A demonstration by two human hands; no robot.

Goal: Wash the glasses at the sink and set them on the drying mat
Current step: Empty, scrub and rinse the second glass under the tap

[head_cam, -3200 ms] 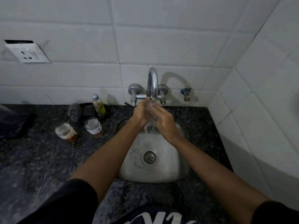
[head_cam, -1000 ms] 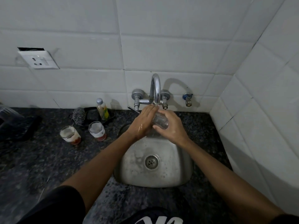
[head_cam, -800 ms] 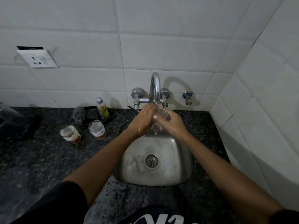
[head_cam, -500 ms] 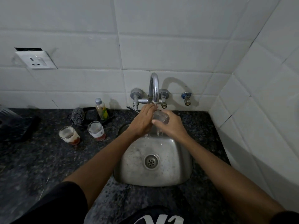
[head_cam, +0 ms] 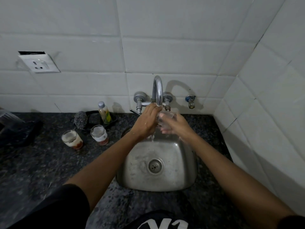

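- Sitting sunk in the dark worktop (head_cam: pixel 41 166), sink (head_cam: pixel 165 182) close to the tiled corner wall (head_cam: pixel 272 113) at right; open worktop lying left.
- Gripping a clear glass (head_cam: pixel 166 119) under the tap (head_cam: pixel 157 90), right hand (head_cam: pixel 179 125) curled round it.
- Pressing against the glass, left hand (head_cam: pixel 146 123), fingers curled.
- Standing left of the sink, two dirty glasses (head_cam: pixel 72 140).

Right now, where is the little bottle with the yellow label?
The small clear bottle with the yellow label stands left of the chrome tap, against the white wall, behind two dirty glasses.
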